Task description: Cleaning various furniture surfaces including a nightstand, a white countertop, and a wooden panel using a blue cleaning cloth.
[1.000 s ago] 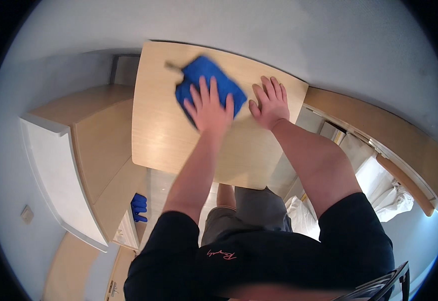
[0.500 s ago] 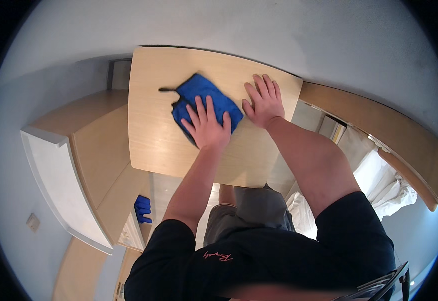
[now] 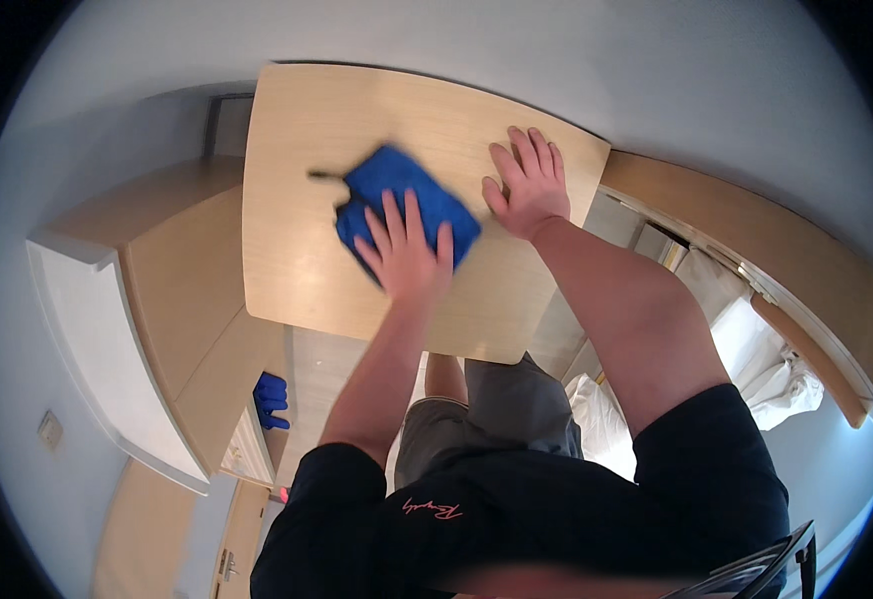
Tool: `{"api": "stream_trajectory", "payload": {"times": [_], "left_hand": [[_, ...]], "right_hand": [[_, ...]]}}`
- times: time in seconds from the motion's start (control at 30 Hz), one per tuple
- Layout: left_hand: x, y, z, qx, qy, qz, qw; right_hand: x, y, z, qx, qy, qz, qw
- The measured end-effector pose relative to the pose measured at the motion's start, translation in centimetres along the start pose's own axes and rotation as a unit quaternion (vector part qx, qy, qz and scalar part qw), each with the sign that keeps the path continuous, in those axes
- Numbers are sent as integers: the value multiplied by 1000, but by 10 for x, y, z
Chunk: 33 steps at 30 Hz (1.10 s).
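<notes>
Under my left hand [image 3: 413, 262] lies a blue cloth [image 3: 440, 205] with dark edging and a small dark loop at its far left corner. The fingers are spread flat on top of the cloth, pressing it to a light wooden tabletop [image 3: 301, 240]; they are not wrapped round it. My right hand [image 3: 531, 195] rests on the bare wood to the right of the cloth, its fingers stretched out toward the far edge. It holds nothing. The cloth and the left hand look slightly blurred.
A grey wall [image 3: 516, 50] runs behind the tabletop. Wooden cabinets [image 3: 197, 290] with a white-edged panel [image 3: 87, 299] stand at the left. A blue object [image 3: 272, 399] sits low beside them. To the right are a wooden shelf edge [image 3: 746, 225] and white fabric [image 3: 786, 389].
The blue cloth has slid slightly toward me over the tabletop, with my left hand on it. My right hand stays at the same place on the wood. The whole view has shifted a little.
</notes>
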State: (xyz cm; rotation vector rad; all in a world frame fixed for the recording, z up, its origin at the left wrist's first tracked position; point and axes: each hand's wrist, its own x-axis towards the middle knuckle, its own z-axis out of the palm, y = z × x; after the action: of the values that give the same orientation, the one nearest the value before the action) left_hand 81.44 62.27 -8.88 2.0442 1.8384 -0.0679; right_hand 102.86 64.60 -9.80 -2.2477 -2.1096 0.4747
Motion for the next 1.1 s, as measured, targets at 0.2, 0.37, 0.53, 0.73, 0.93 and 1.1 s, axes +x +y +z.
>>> {"api": "stream_trajectory", "payload": {"times": [0.2,0.37,0.53,0.73,0.93,1.1], "left_hand": [[-92,-34,21,34,-74,-43,996],[-15,-7,8,20,-4,0,1000],[82,30,-12,23,52,14,998],[117,43,-14,10,77,8,997],[27,0,-2,28,20,-17,999],[-85,-41,18,-4,-23,-87,996]], "right_hand": [[-2,-2,3,19,19,-4,1000],[0,0,3,31,22,-5,999],[-1,-1,-1,22,9,0,1000],[-1,-5,0,15,-4,0,1000],[0,4,10,20,43,-33,998],[1,0,10,13,48,-39,998]]}}
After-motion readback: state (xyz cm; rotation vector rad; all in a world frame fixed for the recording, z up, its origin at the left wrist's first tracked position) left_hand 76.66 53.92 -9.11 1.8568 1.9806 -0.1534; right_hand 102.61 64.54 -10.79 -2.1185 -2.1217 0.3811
